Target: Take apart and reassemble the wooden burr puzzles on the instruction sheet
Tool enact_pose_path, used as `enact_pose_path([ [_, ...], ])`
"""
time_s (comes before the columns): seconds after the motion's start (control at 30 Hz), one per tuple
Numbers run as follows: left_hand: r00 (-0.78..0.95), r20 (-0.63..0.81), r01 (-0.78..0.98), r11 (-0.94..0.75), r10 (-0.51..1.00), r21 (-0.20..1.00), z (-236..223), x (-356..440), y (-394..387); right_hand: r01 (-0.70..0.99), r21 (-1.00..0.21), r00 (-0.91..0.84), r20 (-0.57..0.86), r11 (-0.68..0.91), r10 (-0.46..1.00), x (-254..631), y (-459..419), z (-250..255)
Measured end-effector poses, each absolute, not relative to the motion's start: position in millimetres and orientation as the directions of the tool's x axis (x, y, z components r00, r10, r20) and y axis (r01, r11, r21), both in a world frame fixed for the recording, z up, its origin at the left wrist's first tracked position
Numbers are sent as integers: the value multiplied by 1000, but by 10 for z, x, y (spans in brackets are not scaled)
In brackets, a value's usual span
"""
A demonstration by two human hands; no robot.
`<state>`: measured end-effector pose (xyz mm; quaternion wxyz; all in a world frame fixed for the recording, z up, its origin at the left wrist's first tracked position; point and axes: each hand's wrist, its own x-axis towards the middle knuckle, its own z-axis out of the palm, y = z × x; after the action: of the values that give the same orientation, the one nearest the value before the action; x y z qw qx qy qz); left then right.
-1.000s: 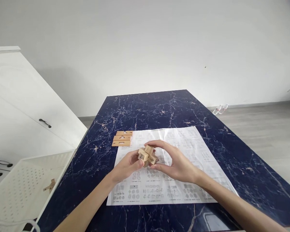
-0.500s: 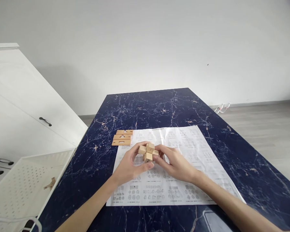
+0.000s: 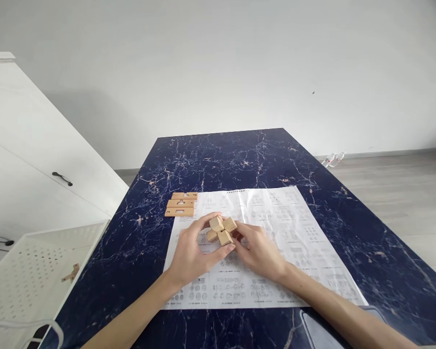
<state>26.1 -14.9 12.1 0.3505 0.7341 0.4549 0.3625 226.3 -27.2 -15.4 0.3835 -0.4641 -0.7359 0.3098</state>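
Observation:
A wooden burr puzzle (image 3: 221,230), made of interlocked light-coloured bars, is held between both hands just over the printed sheet (image 3: 276,218). My left hand (image 3: 194,249) curls round its left side, with the thumb along the near edge and the fingers at the far edge. From the right, my right hand (image 3: 256,249) grips it with thumb and fingers; some fingertips are hidden behind the bars. Three flat wooden pieces with cut-outs and numbers (image 3: 180,204) lie in a stack of rows at the sheet's upper left corner.
The dark blue marbled table (image 3: 218,160) carries the sheet. A flat grey-edged device (image 3: 321,332) lies by the near right edge. Left of the table, a white perforated bin (image 3: 36,266) holds a small wooden piece (image 3: 70,274) and a white cable (image 3: 29,324). A white cabinet (image 3: 39,145) stands behind.
The burr puzzle has turned in my hands, so its bars now point differently and the marked faces no longer show. The view has shifted slightly.

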Motion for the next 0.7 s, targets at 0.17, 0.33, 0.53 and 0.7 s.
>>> enact_pose_path([
  [0.17, 261, 243, 446, -340, 934, 828, 77, 286, -196, 512, -753, -211, 357, 414, 910, 2212, -336, -225],
  [0.33, 219, 301, 442, -369, 928, 817, 87, 311, -236, 561, -719, -157, 395, 410, 905, 2196, -334, -249],
  [0.53, 393, 312, 311, -445, 865, 840, 152, 233, -193, 167, -951, -513, 140, 259, 847, 2395, -193, 7],
  [0.7, 551, 309, 223, -494, 775, 841, 142, 180, -169, -3, -999, -767, 25, 36, 642, 2533, -147, 14],
])
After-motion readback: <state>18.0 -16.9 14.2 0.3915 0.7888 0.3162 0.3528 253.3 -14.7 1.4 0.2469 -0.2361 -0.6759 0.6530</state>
